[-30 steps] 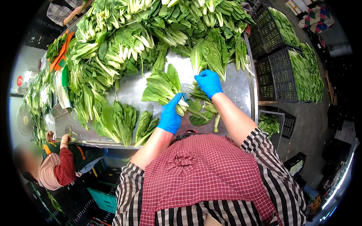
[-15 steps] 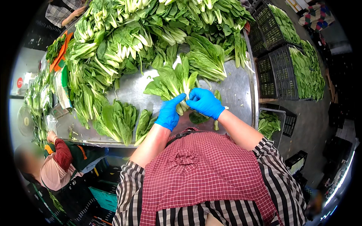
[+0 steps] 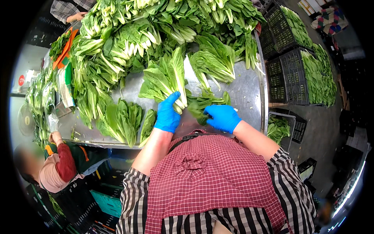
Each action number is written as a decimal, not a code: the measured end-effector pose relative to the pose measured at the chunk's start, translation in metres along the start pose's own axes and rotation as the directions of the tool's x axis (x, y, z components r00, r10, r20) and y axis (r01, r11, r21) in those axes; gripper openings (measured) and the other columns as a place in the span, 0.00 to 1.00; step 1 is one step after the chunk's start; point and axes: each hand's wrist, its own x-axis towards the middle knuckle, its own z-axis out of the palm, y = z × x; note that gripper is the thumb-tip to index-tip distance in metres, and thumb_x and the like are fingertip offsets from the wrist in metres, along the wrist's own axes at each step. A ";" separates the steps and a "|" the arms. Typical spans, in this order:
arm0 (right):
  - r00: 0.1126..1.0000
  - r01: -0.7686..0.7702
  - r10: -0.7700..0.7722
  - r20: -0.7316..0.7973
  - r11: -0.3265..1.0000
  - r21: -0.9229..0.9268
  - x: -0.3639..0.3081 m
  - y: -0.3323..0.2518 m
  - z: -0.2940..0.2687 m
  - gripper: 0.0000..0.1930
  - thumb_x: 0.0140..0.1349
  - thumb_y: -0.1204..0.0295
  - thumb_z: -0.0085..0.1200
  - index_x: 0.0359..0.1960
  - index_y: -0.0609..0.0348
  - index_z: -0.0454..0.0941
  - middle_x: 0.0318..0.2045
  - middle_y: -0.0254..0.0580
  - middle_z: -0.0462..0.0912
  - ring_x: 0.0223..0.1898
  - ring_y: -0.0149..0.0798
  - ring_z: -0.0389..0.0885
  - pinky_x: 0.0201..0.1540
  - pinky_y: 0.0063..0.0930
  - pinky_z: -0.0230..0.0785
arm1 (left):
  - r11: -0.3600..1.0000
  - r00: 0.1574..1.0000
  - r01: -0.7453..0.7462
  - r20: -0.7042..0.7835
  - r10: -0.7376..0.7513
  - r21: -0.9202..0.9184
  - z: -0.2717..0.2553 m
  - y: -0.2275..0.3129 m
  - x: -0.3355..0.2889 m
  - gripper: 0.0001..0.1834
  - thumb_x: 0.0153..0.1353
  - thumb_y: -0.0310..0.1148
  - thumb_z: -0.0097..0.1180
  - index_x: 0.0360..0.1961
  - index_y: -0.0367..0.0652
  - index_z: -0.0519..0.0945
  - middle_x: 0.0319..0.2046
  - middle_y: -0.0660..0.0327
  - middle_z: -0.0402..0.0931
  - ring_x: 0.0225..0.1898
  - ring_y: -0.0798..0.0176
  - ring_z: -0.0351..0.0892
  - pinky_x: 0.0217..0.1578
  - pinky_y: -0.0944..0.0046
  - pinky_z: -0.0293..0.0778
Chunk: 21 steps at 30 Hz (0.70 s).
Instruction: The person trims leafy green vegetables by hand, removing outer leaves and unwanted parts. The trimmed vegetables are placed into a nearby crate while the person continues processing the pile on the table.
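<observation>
My left hand (image 3: 168, 114), in a blue glove, is closed round the pale stalks of a small bunch of leafy greens (image 3: 165, 76), leaves pointing away from me. To its right my right hand (image 3: 224, 117), also gloved in blue, has its fingers curled at the edge of a darker loose leaf (image 3: 198, 107). The fingertips are partly hidden by that leaf. Beyond the hands a larger bunch of greens (image 3: 214, 58) lies on the metal table (image 3: 243, 97). Left of my left hand lie another bunch (image 3: 121, 123) and a single leaf (image 3: 148, 125).
A big heap of greens (image 3: 132, 37) covers the table's far and left sides. Black crates of greens (image 3: 290, 74) stack on the right, with a lower crate of leaves (image 3: 277, 128) beside the table. A co-worker (image 3: 58, 167) is at the left, near bagged greens (image 3: 39, 101).
My hands have parted. The left hand has moved slightly left with the bunch, while the right hand has come away from the stalks, down and right, to the loose leaf.
</observation>
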 end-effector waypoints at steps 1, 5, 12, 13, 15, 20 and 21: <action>0.998 0.003 0.001 -0.064 0.999 0.053 0.004 0.003 -0.001 0.19 0.58 0.58 0.53 0.48 0.53 0.77 0.34 0.45 0.82 0.34 0.46 0.81 0.37 0.36 0.73 | 1.000 1.000 -0.011 0.011 0.010 0.018 0.003 0.002 -0.004 0.13 0.57 0.29 0.57 0.42 0.34 0.76 0.33 0.56 0.79 0.33 0.62 0.79 0.34 0.66 0.74; 0.975 0.054 0.115 -0.189 0.705 0.707 0.012 -0.018 -0.021 0.23 0.58 0.63 0.57 0.55 0.57 0.73 0.34 0.41 0.80 0.28 0.29 0.75 0.34 0.25 0.71 | 0.998 0.998 0.002 0.068 -0.006 0.064 0.004 -0.010 -0.007 0.15 0.57 0.28 0.58 0.44 0.32 0.78 0.36 0.56 0.79 0.36 0.62 0.79 0.38 0.65 0.74; 0.879 0.155 -0.001 -0.476 0.946 0.285 0.018 -0.043 -0.017 0.22 0.54 0.63 0.59 0.51 0.53 0.75 0.37 0.43 0.79 0.32 0.40 0.79 0.36 0.32 0.72 | 0.998 0.993 0.062 0.103 -0.061 -0.005 0.003 -0.018 -0.010 0.22 0.62 0.34 0.58 0.54 0.36 0.71 0.46 0.57 0.76 0.45 0.62 0.77 0.48 0.63 0.73; 0.871 0.197 -0.044 -0.490 0.944 0.265 0.019 -0.043 -0.014 0.22 0.53 0.63 0.60 0.51 0.53 0.75 0.36 0.43 0.79 0.32 0.39 0.79 0.36 0.32 0.72 | 0.997 0.991 0.066 0.120 -0.060 -0.040 0.002 -0.019 -0.010 0.22 0.62 0.35 0.57 0.54 0.36 0.71 0.47 0.56 0.76 0.46 0.61 0.77 0.49 0.62 0.73; 0.848 0.279 -0.130 -0.514 0.934 0.223 0.020 -0.041 -0.004 0.23 0.52 0.65 0.61 0.51 0.52 0.75 0.36 0.42 0.78 0.32 0.38 0.79 0.35 0.31 0.72 | 0.990 0.984 0.097 0.158 -0.080 -0.100 0.001 -0.018 -0.011 0.21 0.63 0.36 0.56 0.54 0.35 0.72 0.47 0.56 0.76 0.46 0.61 0.77 0.50 0.61 0.72; 0.947 0.168 0.080 -0.310 0.699 0.695 0.016 -0.043 -0.002 0.22 0.52 0.65 0.63 0.48 0.57 0.75 0.37 0.41 0.79 0.31 0.34 0.78 0.35 0.27 0.71 | 0.971 0.973 0.137 0.209 -0.095 -0.197 -0.004 -0.011 -0.015 0.21 0.65 0.39 0.54 0.52 0.35 0.72 0.45 0.54 0.77 0.47 0.57 0.76 0.51 0.59 0.72; 0.954 0.143 0.098 -0.283 0.681 0.718 0.016 -0.043 -0.001 0.21 0.52 0.65 0.64 0.47 0.58 0.75 0.37 0.40 0.79 0.31 0.33 0.77 0.35 0.26 0.71 | 0.968 0.977 0.123 0.196 -0.081 -0.217 -0.005 -0.012 -0.014 0.21 0.64 0.40 0.54 0.52 0.36 0.72 0.44 0.53 0.77 0.47 0.56 0.76 0.51 0.57 0.72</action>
